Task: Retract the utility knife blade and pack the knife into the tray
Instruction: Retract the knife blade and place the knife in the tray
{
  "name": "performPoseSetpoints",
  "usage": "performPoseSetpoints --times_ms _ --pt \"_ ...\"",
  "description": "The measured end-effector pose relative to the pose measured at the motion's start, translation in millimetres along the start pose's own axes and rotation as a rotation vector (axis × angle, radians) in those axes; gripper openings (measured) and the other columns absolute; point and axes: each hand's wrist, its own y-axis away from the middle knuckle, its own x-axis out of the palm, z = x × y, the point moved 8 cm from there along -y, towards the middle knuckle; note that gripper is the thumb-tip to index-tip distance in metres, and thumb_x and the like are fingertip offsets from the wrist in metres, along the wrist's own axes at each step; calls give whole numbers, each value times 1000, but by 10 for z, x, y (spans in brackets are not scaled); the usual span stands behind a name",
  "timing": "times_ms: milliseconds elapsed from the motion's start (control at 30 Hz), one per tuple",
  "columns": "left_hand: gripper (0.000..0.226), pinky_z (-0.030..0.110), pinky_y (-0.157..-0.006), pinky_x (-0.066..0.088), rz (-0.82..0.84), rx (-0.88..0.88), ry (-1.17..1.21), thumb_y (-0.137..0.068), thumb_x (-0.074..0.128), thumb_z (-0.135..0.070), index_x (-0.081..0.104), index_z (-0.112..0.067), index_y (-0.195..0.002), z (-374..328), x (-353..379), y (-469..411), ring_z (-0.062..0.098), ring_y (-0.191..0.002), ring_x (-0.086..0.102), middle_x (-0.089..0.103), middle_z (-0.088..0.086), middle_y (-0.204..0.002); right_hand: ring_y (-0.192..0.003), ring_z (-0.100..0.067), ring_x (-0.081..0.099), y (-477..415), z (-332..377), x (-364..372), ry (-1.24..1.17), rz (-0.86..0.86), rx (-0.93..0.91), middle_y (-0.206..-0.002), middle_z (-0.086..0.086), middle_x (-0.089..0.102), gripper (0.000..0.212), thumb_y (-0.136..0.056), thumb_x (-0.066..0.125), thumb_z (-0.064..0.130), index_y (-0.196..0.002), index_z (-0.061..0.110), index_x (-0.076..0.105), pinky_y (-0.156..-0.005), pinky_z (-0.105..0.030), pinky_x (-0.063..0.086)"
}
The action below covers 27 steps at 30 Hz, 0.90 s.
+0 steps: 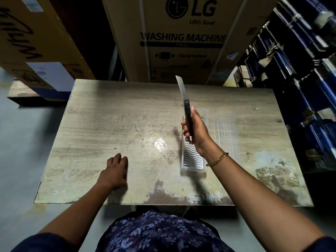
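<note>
Our utility knife [187, 113], blade fully out and long axis pointing away from us, stands gripped in our right hand [195, 131] directly above the clear tray [192, 159], while our left hand [116, 171] rests spread on the table [109, 115], well apart.

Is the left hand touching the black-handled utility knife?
Apart. The head view shows the left hand flat on the worn wooden table, with bare tabletop between it and the black-handled utility knife, which the right hand holds up, blade extended.
</note>
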Motion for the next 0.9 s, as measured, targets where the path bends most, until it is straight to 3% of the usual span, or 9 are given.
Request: performPoseSetpoints --times_ms 100,267,400,500,700,900 --pt "99 51 -87 56 6 0 -10 -57 86 -29 30 -20 -137 -8 -6 -9 32 -136 20 19 7 -154 -42 -8 40 -15 104 -70 14 -58 2 -55 5 51 62 -79 48 80 -67 21 60 -40 -21 33" --pt "94 52 -90 55 1 12 -16 -62 80 -29 28 -19 -139 -15 -8 -11 33 -137 20 18 9 -154 -45 -8 43 -71 175 -97 -25 -45 -45 -57 5 54 41 -100 44 45 -87 13 68 -43 -22 34" --pt "92 51 -86 56 -4 14 -14 -60 81 -29 30 -19 -136 -20 -16 -10 32 -133 22 22 7 -149 -50 -9 47 -82 194 -100 -64 -18 -73 -67 1 59 34 -102 36 21 -107 9 68 -45 -22 37" --pt "93 50 -85 57 -6 16 -16 -59 82 -30 31 -19 -136 -21 -11 -13 31 -132 23 23 7 -147 -56 -12 50 -55 235 -94 -69 -7 -93 -79 -5 65 32 -100 33 8 -105 10 65 -51 -24 40" --pt "98 48 -87 56 -4 18 -39 -58 82 -33 29 -20 -139 -12 -15 -19 32 -133 24 21 7 -151 -69 -14 54 32 286 -90 -82 28 -96 -106 -10 71 50 -92 30 -9 -134 7 54 -63 -27 47" --pt "98 50 -88 56 2 20 -43 -59 82 -33 29 -20 -140 -24 -22 -17 32 -134 23 21 7 -151 -73 -13 55 73 301 -95 -78 50 -96 -118 -9 69 59 -88 32 -15 -140 7 51 -65 -26 49"
